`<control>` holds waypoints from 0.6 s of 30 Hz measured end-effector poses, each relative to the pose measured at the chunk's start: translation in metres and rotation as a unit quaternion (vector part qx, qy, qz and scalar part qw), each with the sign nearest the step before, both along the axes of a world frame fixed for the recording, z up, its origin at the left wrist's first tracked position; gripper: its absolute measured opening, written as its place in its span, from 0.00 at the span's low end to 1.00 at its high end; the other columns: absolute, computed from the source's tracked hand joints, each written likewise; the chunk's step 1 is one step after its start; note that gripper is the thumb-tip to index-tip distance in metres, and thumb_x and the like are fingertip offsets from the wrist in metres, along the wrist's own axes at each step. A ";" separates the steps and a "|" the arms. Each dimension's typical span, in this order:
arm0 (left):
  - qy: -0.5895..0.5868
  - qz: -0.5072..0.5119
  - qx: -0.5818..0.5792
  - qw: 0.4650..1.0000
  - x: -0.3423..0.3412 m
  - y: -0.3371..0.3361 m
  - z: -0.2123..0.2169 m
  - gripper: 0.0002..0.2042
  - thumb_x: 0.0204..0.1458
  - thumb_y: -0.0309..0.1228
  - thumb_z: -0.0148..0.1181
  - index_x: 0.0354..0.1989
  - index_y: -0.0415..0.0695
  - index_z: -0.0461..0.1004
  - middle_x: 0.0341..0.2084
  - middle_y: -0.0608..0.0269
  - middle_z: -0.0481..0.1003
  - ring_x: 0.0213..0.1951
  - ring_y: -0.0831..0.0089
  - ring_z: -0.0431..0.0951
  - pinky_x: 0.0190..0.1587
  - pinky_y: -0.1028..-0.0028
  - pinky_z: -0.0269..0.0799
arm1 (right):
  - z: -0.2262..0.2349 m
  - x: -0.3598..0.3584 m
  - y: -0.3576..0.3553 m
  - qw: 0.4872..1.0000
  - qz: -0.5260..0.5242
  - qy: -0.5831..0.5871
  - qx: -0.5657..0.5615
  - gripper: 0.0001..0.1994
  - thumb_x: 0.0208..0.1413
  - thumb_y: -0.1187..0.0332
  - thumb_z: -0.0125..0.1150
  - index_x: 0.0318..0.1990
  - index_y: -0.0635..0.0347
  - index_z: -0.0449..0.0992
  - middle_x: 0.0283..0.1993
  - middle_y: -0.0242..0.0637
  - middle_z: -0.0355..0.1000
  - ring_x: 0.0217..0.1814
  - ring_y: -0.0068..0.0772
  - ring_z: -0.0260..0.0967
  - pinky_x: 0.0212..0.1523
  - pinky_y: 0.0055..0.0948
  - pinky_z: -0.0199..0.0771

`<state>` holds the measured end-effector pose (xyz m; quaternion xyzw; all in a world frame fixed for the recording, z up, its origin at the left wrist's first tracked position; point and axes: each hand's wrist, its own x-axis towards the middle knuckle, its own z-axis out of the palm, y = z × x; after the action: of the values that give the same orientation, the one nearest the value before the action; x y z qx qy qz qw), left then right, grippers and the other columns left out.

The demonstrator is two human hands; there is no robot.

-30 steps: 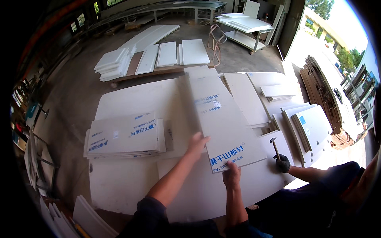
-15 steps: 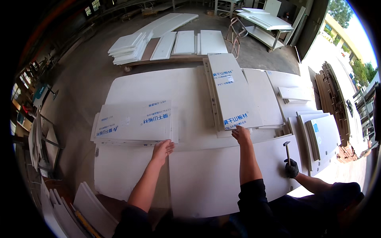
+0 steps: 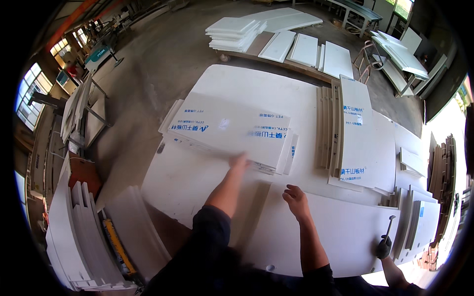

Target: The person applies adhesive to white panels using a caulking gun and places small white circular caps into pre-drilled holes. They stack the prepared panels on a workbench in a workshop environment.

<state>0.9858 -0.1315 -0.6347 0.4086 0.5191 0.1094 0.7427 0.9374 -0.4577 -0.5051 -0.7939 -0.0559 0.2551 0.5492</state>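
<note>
A stack of white boards with blue print lies on a large white panel at the middle left. At the stack's near edge is my left hand, smeared by motion, and I cannot tell if it touches the boards. My right hand hovers over the far edge of another big white panel; its fingers are loosely bent and apart, with nothing in them. Beyond it, to the right, stands a taller stack of narrow printed boards.
At the lower right, another person's gloved hand holds a hammer. Smaller boards are piled beside it. Boards stand on edge at the lower left. A low cart with white boards is at the back.
My view has swung left. My right hand has come away from the tall stack toward the left stack. My left hand has shifted along the left stack's near edge.
</note>
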 end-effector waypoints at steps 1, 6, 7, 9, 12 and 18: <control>-0.006 -0.013 -0.007 1.000 -0.006 0.000 -0.001 0.17 0.58 0.34 0.68 0.46 0.33 0.73 0.36 0.53 0.76 0.38 0.58 0.81 0.43 0.56 0.85 | 0.003 0.008 0.015 1.000 0.003 0.002 0.000 0.27 0.58 0.66 0.64 0.63 0.70 0.69 0.54 0.51 0.78 0.54 0.38 0.76 0.56 0.33 0.74; -0.048 -0.101 -0.062 0.992 -0.044 -0.004 0.032 0.14 0.60 0.30 0.64 0.48 0.35 0.72 0.36 0.56 0.75 0.38 0.61 0.81 0.45 0.57 0.85 | -0.016 0.052 0.072 0.995 -0.048 -0.068 -0.062 0.37 0.52 0.62 0.69 0.67 0.72 0.64 0.62 0.58 0.72 0.61 0.48 0.73 0.59 0.39 0.74; -0.058 -0.092 -0.054 0.993 -0.055 -0.013 0.048 0.14 0.61 0.29 0.62 0.50 0.35 0.70 0.36 0.58 0.74 0.38 0.62 0.80 0.46 0.57 0.85 | -0.020 0.060 0.079 0.991 -0.060 -0.089 -0.084 0.43 0.50 0.60 0.72 0.68 0.76 0.60 0.65 0.61 0.68 0.63 0.51 0.72 0.60 0.41 0.73; -0.068 -0.090 -0.064 0.991 -0.071 -0.009 0.056 0.14 0.61 0.29 0.63 0.51 0.36 0.70 0.36 0.58 0.74 0.39 0.63 0.80 0.46 0.58 0.84 | -0.041 0.070 0.097 0.989 -0.117 -0.064 -0.070 0.43 0.49 0.59 0.73 0.67 0.78 0.60 0.62 0.61 0.70 0.60 0.48 0.74 0.58 0.39 0.75; -0.105 -0.094 -0.063 0.988 -0.083 -0.009 0.085 0.14 0.61 0.29 0.62 0.51 0.37 0.70 0.36 0.60 0.73 0.40 0.65 0.79 0.47 0.59 0.84 | -0.028 0.080 0.108 0.971 -0.118 0.169 0.121 0.36 0.55 0.61 0.71 0.63 0.78 0.64 0.54 0.51 0.75 0.51 0.39 0.77 0.50 0.33 0.79; -0.138 -0.136 -0.006 0.981 -0.093 -0.009 0.161 0.14 0.61 0.30 0.62 0.51 0.37 0.71 0.42 0.60 0.76 0.45 0.66 0.80 0.49 0.63 0.82 | 0.008 0.064 0.111 0.920 -0.116 0.200 0.316 0.22 0.61 0.66 0.65 0.57 0.74 0.72 0.50 0.43 0.77 0.48 0.35 0.76 0.50 0.32 0.78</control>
<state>0.8932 -0.1406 -0.4736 0.4518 0.3521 0.0593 0.8175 1.0019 -0.3470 -0.4973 -0.5126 0.0697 0.3123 0.7968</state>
